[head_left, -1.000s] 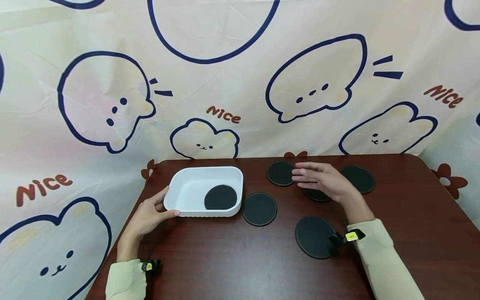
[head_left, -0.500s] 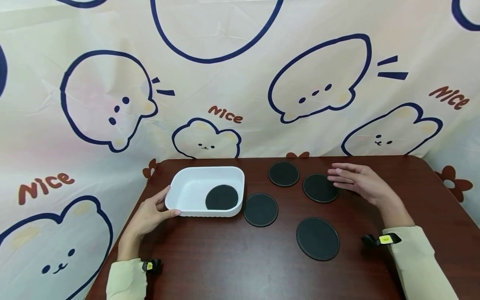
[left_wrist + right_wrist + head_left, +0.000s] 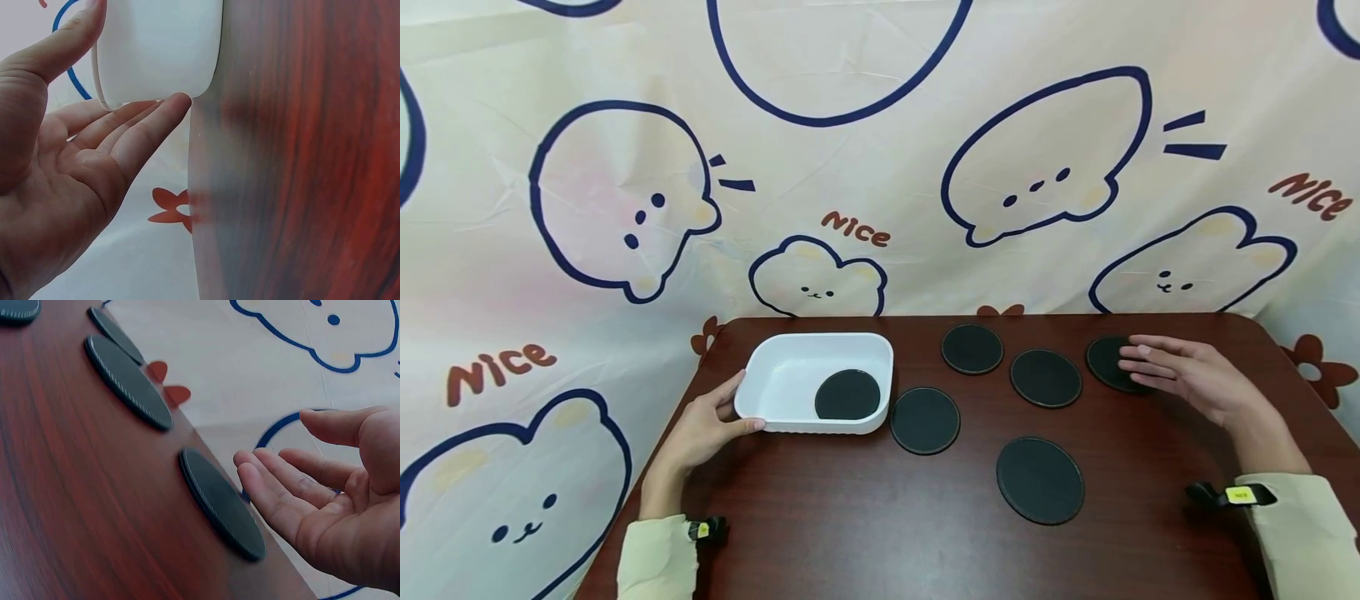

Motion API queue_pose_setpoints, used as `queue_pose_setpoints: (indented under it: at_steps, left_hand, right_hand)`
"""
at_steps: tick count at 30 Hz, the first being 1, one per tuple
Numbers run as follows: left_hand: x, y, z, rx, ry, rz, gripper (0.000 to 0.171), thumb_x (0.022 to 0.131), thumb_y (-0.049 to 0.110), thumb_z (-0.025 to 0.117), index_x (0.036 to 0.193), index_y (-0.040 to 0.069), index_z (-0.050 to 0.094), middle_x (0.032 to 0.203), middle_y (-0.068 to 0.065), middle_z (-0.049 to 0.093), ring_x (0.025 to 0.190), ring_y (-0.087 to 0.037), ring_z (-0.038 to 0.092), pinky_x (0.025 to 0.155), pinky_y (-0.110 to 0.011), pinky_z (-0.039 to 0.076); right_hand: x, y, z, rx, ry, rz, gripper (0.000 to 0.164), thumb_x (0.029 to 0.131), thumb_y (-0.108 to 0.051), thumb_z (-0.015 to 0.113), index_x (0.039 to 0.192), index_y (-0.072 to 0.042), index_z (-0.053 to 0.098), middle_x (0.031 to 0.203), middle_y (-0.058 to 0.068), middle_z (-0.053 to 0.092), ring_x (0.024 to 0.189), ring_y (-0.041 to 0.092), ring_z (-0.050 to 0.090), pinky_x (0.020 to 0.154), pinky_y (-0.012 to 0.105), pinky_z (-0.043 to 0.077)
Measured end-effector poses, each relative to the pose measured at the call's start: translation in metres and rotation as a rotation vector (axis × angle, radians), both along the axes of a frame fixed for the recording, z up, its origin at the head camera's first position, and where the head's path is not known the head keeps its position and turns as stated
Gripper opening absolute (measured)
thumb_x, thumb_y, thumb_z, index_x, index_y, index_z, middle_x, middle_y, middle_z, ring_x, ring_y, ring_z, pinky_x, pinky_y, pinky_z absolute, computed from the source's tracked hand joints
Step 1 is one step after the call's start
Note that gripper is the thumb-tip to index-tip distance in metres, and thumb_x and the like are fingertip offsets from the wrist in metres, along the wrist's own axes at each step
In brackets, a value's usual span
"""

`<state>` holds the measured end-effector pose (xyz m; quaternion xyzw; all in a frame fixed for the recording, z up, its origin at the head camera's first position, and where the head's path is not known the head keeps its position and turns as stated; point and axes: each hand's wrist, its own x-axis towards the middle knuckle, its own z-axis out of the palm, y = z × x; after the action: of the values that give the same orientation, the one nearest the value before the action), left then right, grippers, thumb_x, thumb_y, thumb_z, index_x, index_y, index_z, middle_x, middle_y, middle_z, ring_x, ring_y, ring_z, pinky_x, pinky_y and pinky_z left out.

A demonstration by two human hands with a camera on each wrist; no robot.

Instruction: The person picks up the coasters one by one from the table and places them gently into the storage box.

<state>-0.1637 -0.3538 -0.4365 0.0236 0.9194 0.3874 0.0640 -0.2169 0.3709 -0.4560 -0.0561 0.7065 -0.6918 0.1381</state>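
Note:
My left hand (image 3: 702, 429) holds a white plastic basket (image 3: 775, 379) by its left end, thumb at the front corner and fingers along the side. In the left wrist view, its fingertips (image 3: 178, 100) press against the basket's wall. One round black coaster (image 3: 850, 396) leans inside the basket, at the right. Over at the far right, my right hand (image 3: 1202, 375) hovers with fairly straight fingers and nothing in them. Its fingertips overlap a black coaster (image 3: 1103, 363) in the head view; the right wrist view shows that coaster (image 3: 222, 503) flat on the table, beside the fingers.
More black coasters lie flat on the dark wooden table (image 3: 850, 517): one beside the basket (image 3: 925, 421), a larger one nearer the front (image 3: 1041, 481), and two toward the back (image 3: 972, 348). A printed cloth (image 3: 910, 167) hangs behind the table.
My right hand has moved right, from over the back-middle coasters to the far-right one, uncovering those it passed. The left hand stays on the basket.

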Motion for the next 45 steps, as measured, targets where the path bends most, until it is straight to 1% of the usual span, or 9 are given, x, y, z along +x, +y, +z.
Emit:
queue_pose_setpoints:
  at_steps: [6,11,21,28,31,33,37,40,45]
  left_hand:
    - [0.002,0.0,0.0,0.007,-0.002,0.009,0.103,0.093,0.035,0.086,0.171,0.006,0.025,0.167,-0.029,0.041,0.141,-0.046,0.059,0.109,-0.055,0.052]
    - [0.003,0.001,0.0,0.009,0.004,0.007,0.102,0.093,0.033,0.086,0.171,0.006,0.025,0.167,-0.029,0.041,0.141,-0.046,0.059,0.109,-0.054,0.053]
    - [-0.001,0.004,-0.002,0.026,0.006,-0.012,0.1,0.094,0.03,0.086,0.17,0.006,0.026,0.169,-0.029,0.039,0.141,-0.047,0.059,0.106,-0.052,0.055]
    - [-0.002,0.001,0.0,0.014,0.009,-0.004,0.099,0.094,0.029,0.085,0.17,0.006,0.027,0.169,-0.029,0.038,0.141,-0.048,0.058,0.106,-0.052,0.055]
    - [-0.002,0.0,0.001,0.01,0.007,0.0,0.099,0.094,0.029,0.085,0.17,0.006,0.027,0.169,-0.029,0.038,0.141,-0.048,0.058,0.106,-0.052,0.054]
    - [-0.001,-0.001,0.001,0.009,0.007,0.002,0.099,0.094,0.029,0.085,0.17,0.006,0.027,0.169,-0.029,0.038,0.141,-0.048,0.058,0.106,-0.052,0.054]
    - [-0.001,-0.001,0.002,0.001,0.013,0.002,0.099,0.094,0.029,0.085,0.17,0.006,0.027,0.168,-0.029,0.039,0.141,-0.048,0.059,0.107,-0.052,0.054]
    - [-0.001,-0.001,0.002,-0.001,0.014,0.001,0.099,0.094,0.03,0.085,0.17,0.006,0.027,0.169,-0.029,0.039,0.141,-0.047,0.058,0.107,-0.052,0.053]
    - [0.0,-0.001,0.002,0.004,0.013,-0.001,0.099,0.094,0.031,0.085,0.17,0.006,0.027,0.169,-0.029,0.039,0.142,-0.047,0.058,0.107,-0.052,0.054]
  right_hand:
    - [0.001,0.02,-0.006,0.023,0.03,-0.025,0.027,0.114,-0.015,0.054,0.13,-0.032,0.066,0.12,-0.017,0.079,0.107,0.001,0.077,0.085,0.021,0.065]
    - [-0.003,0.031,-0.008,0.047,0.044,-0.047,0.026,0.113,-0.017,0.055,0.13,-0.034,0.065,0.12,-0.019,0.078,0.106,0.0,0.078,0.084,0.02,0.064]
    - [-0.013,0.054,-0.016,0.239,0.049,-0.073,0.055,0.112,-0.022,0.059,0.161,-0.006,0.041,0.12,-0.03,0.072,0.106,-0.005,0.075,0.085,0.017,0.063]
    - [-0.031,0.066,-0.018,0.37,0.07,-0.078,0.074,0.111,-0.025,0.061,0.165,0.011,0.025,0.116,-0.041,0.064,0.103,-0.017,0.069,0.083,0.013,0.061]
    - [-0.036,0.067,-0.019,0.515,0.098,-0.071,0.076,0.111,-0.035,0.061,0.166,0.006,0.028,0.119,-0.046,0.055,0.104,-0.026,0.057,0.08,0.006,0.056]
    - [-0.039,0.066,-0.018,0.641,0.107,-0.067,0.079,0.109,-0.046,0.06,0.169,-0.003,0.029,0.138,-0.034,0.06,0.119,-0.014,0.058,0.081,0.004,0.052]
    - [-0.042,0.062,-0.017,0.743,0.1,-0.022,0.083,0.109,-0.053,0.057,0.173,-0.014,0.022,0.176,0.015,0.032,0.157,0.04,0.036,0.12,0.048,0.049]
    - [-0.045,0.056,-0.017,0.72,0.114,0.026,0.085,0.109,-0.047,0.06,0.173,-0.011,0.016,0.174,0.033,0.019,0.157,0.06,0.019,0.116,0.085,0.025]
    - [-0.046,0.039,-0.019,0.801,0.178,0.09,0.09,0.105,-0.041,0.069,0.17,-0.001,0.022,0.169,0.04,0.025,0.153,0.064,0.025,0.113,0.085,0.028]
